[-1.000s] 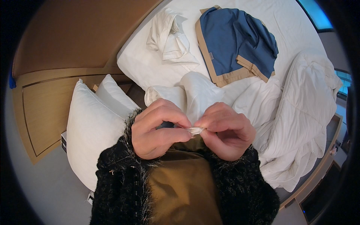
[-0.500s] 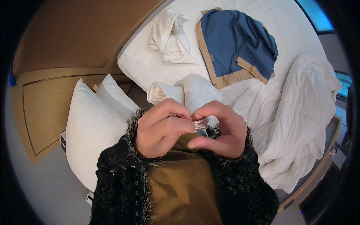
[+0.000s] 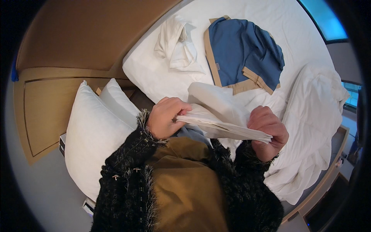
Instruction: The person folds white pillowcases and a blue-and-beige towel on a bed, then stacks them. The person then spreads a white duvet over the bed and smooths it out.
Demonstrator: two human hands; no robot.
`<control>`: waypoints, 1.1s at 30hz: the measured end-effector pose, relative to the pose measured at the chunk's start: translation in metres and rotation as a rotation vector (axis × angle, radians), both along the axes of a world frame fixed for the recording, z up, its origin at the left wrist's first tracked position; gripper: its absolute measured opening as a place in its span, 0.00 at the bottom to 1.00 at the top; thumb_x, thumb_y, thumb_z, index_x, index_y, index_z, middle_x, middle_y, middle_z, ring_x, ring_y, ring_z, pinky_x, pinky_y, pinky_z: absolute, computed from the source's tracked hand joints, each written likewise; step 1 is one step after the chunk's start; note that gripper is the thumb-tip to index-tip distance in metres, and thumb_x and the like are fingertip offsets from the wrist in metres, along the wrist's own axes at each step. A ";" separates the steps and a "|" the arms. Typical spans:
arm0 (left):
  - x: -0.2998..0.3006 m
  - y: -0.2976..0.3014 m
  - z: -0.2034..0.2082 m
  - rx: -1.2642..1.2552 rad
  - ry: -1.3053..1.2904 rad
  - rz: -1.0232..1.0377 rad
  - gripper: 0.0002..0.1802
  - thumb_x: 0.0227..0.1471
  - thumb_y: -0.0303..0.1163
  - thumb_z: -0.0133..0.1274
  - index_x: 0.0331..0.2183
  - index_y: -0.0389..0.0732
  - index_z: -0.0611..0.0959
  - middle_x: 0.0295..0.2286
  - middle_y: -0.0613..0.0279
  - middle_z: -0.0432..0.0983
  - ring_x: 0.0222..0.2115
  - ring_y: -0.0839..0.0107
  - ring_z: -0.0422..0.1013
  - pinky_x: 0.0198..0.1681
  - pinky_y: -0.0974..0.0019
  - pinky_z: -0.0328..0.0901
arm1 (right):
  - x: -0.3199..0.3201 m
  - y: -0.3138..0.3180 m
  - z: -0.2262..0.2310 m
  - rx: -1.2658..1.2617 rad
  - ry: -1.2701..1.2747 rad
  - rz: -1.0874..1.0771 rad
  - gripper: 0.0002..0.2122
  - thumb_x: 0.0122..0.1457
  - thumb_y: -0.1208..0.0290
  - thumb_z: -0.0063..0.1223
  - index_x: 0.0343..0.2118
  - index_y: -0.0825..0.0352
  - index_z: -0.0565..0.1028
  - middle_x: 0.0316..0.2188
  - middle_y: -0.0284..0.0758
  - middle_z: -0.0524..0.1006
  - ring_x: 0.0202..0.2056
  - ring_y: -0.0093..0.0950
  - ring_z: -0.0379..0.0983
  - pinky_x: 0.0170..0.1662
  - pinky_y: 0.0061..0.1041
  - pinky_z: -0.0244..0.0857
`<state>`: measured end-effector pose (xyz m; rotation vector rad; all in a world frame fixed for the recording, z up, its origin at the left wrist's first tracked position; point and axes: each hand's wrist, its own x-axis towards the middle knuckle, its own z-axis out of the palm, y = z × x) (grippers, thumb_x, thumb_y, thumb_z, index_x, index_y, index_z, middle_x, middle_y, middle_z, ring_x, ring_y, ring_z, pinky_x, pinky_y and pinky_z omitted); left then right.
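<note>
A white cloth that looks like a pillowcase (image 3: 216, 124) is stretched between my two hands, its gathered, layered edge turned toward me. My left hand (image 3: 166, 116) pinches one end of this edge, and my right hand (image 3: 268, 131) is closed round the other end. The rest of the cloth runs away from me onto the bed. Beyond it lies a blue cloth with tan borders (image 3: 247, 50), partly crumpled. Left of that is a loosely folded white cloth (image 3: 179, 46).
Two white pillows (image 3: 94, 143) stand upright at the left, by the wooden headboard panel (image 3: 58, 104). A bunched white duvet (image 3: 313, 116) covers the right side of the white bed (image 3: 286, 19). A wooden-edged unit (image 3: 309, 205) stands at the lower right.
My hands were close together, pinching a small bit of white fabric. They have moved apart, the right one farther right, drawing the cloth's edge out between them.
</note>
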<state>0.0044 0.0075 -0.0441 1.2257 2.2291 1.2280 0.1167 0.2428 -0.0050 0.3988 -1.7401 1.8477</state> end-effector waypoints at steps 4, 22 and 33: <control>0.001 -0.012 -0.019 -0.029 0.032 0.054 0.14 0.33 0.20 0.56 0.29 0.40 0.75 0.23 0.61 0.68 0.26 0.60 0.67 0.32 0.64 0.62 | 0.010 0.009 0.001 0.062 -0.013 -0.003 0.05 0.48 0.79 0.55 0.28 0.70 0.72 0.24 0.40 0.75 0.25 0.31 0.67 0.28 0.29 0.59; 0.030 -0.074 -0.005 0.206 -0.216 0.047 0.10 0.46 0.21 0.51 0.35 0.37 0.76 0.39 0.52 0.66 0.36 0.62 0.67 0.40 0.66 0.62 | 0.026 -0.036 0.025 0.022 0.023 -0.166 0.12 0.53 0.66 0.55 0.28 0.66 0.64 0.21 0.39 0.72 0.23 0.30 0.62 0.25 0.29 0.54; 0.052 -0.110 -0.006 0.041 -0.453 0.289 0.09 0.43 0.31 0.58 0.30 0.39 0.79 0.31 0.61 0.72 0.26 0.70 0.69 0.30 0.71 0.65 | 0.023 -0.080 0.041 0.073 -0.010 -0.066 0.12 0.53 0.67 0.54 0.27 0.64 0.63 0.20 0.38 0.71 0.23 0.30 0.62 0.26 0.30 0.54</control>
